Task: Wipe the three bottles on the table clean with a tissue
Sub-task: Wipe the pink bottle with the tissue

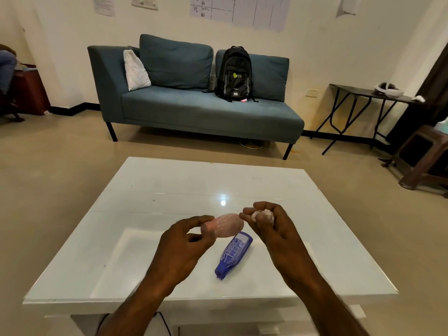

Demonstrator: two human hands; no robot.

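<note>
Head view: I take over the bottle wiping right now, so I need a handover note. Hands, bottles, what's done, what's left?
Left hand holds the pink bottle by its narrow end, above the white table.
Right hand grips a balled tissue, close to the bottle's other end.
Blue bottle lies on its side on the table, cap toward the person.
Only two bottles show; a third is not in view.
Done: cannot tell which are clean. Left: likely wipe the pink one, the blue, then find the third.

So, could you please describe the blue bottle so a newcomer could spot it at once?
Start at the white table before the sofa. The blue bottle lies flat there, cap toward the camera. Unlike the pink bottle, nobody holds it.
</note>
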